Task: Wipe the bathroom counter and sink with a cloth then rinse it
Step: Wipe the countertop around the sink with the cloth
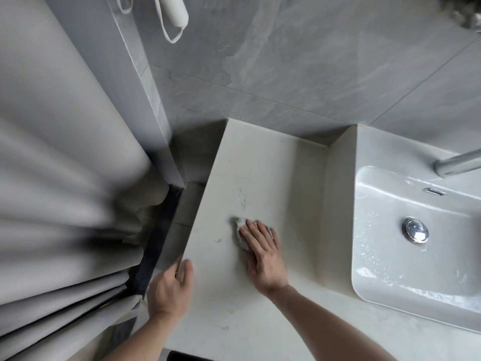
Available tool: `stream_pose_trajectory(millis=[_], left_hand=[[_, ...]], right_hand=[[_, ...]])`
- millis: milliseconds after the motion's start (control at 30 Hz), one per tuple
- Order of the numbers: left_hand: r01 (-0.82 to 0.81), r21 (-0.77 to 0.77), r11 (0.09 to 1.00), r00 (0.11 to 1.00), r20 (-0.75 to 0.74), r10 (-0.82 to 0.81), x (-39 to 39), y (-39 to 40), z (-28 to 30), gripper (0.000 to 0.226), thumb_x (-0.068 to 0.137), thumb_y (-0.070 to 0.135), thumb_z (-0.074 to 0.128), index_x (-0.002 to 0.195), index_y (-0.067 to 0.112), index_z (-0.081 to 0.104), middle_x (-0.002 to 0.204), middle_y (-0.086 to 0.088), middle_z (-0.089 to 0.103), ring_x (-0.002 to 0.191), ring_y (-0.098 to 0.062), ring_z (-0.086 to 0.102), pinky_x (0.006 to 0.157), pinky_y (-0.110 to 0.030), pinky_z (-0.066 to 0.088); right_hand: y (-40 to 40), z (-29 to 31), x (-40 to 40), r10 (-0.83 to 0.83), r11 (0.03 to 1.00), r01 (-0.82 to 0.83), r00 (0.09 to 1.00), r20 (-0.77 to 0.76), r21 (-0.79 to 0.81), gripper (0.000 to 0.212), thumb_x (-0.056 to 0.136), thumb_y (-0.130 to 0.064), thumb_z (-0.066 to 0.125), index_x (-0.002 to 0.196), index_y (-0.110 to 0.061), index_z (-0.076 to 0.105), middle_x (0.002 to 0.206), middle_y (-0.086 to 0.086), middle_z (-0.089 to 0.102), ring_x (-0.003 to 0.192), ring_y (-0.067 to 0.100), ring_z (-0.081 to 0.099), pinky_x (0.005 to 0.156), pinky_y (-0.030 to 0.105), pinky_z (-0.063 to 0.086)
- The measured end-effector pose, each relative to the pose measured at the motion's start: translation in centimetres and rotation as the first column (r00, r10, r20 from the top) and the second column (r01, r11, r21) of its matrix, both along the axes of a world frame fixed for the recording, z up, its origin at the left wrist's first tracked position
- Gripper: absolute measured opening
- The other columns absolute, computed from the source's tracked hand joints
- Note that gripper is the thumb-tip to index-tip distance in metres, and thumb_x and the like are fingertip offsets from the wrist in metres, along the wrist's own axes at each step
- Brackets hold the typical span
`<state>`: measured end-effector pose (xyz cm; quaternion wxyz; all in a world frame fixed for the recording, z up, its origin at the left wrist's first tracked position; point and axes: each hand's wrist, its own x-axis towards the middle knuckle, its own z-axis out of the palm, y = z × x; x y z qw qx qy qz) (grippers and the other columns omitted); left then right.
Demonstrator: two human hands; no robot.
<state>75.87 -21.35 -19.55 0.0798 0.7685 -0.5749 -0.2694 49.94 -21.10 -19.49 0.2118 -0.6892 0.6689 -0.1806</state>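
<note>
Left hand [170,289]: bare, no glove, no ring or band visible on the parts that show.
Right hand [263,252]: bare, fingers long and slim, nails short and unpainted.
Wrists: both bare just behind each hand, no watch or bracelet.
Forearms: uncovered from each hand back to the bottom edge of the picture; no sleeve shows.
Markings: none that can be made out, though the wide lens softens fine detail.
</note>
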Motion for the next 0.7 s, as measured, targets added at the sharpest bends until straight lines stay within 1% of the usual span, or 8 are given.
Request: stream_pose_trajectory(millis=[100,167,233,333,400,500,600,700], left_hand=[[0.015,0.021,1.0,1.0,-0.001,-0.015,-0.1,0.0,0.4,0.074,0.091,0.074,0.016,0.108,0.025,0.069,0.092,-0.008,0.074,0.091,-0.035,0.068,0.074,-0.038,0.051],[0.051,0.022,0.998,0.999,-0.007,-0.051,-0.4,-0.1,1.0,0.067,0.095,0.068,0.021,0.118,0.024,0.065,0.112,-0.004,0.072,0.103,-0.031,0.067,0.079,-0.038,0.052],[0.088,-0.051,0.995,0.996,-0.022,-0.089,-0.9,-0.6,2.0,0.046,0.099,0.047,0.044,0.132,0.019,0.056,0.13,-0.005,0.061,0.115,-0.029,0.06,0.088,-0.041,0.052],[0.309,-0.253,0.917,0.949,0.012,-0.316,-2.8,-2.4,3.7,0.056,0.081,0.013,0.064,0.135,0.01,0.051,0.136,-0.011,0.052,0.124,-0.031,0.051,0.101,-0.045,0.047],[0.498,-0.306,0.812,0.858,0.038,-0.512,-5.3,-3.9,5.0,0.06,0.073,0.015,0.066,0.132,0.016,0.057,0.138,-0.005,0.051,0.129,-0.026,0.048,0.107,-0.041,0.041],[0.667,-0.264,0.697,0.722,-0.002,-0.691,-10.3,-5.3,6.9,0.056,0.075,0.028,0.064,0.131,0.028,0.058,0.134,0.006,0.052,0.128,-0.019,0.046,0.107,-0.035,0.04],[0.776,-0.133,0.617,0.624,0.014,-0.782,-14.0,-5.7,6.9,0.059,0.077,0.038,0.06,0.134,0.029,0.05,0.136,0.006,0.049,0.13,-0.021,0.044,0.106,-0.037,0.043],[0.817,-0.036,0.576,0.576,0.11,-0.81,-15.0,-5.6,5.9,0.063,0.077,0.033,0.064,0.138,0.025,0.05,0.14,0.003,0.049,0.132,-0.024,0.044,0.113,-0.035,0.037]], right_hand=[[0.0,1.2,0.2,-0.004,0.995,0.009,0.999,-0.045,0.098,0.054,0.108,-0.037,0.035,0.161,-0.031,0.029,0.171,-0.009,0.02,0.16,0.017,0.01,0.127,0.05,0.015],[0.6,2.6,0.4,-0.024,0.988,0.03,0.999,-0.046,0.149,0.062,0.106,-0.032,0.041,0.164,-0.034,0.019,0.172,-0.011,0.012,0.16,0.014,0.002,0.128,0.049,0.01],[2.0,4.5,0.0,-0.083,0.983,0.08,0.997,0.01,0.164,0.072,0.102,-0.027,0.048,0.164,-0.034,0.014,0.172,-0.014,0.008,0.16,0.012,-0.002,0.13,0.045,0.008],[4.8,7.9,-1.1,-0.209,0.972,0.196,0.973,0.096,0.13,0.072,0.099,-0.017,0.056,0.162,-0.031,0.025,0.171,-0.015,0.014,0.159,0.01,0.009,0.127,0.032,0.02],[6.5,10.1,-2.3,-0.271,0.961,0.262,0.958,0.098,0.091,0.067,0.097,-0.013,0.059,0.158,-0.029,0.036,0.168,-0.014,0.023,0.156,0.008,0.021,0.123,0.027,0.025],[8.7,12.5,-5.2,-0.343,0.939,0.342,0.937,0.062,0.022,0.06,0.094,-0.006,0.062,0.149,-0.023,0.048,0.159,-0.01,0.039,0.146,0.008,0.038,0.12,0.026,0.032],[10.0,14.0,-7.5,-0.319,0.948,0.319,0.947,0.039,0.014,0.053,0.095,-0.003,0.06,0.145,-0.02,0.052,0.148,-0.01,0.048,0.137,0.012,0.049,0.115,0.032,0.04],[10.2,15.0,-8.4,-0.25,0.967,0.251,0.968,0.018,-0.042,0.047,0.095,-0.004,0.061,0.141,-0.018,0.057,0.144,-0.006,0.053,0.132,0.012,0.053,0.111,0.028,0.043]])
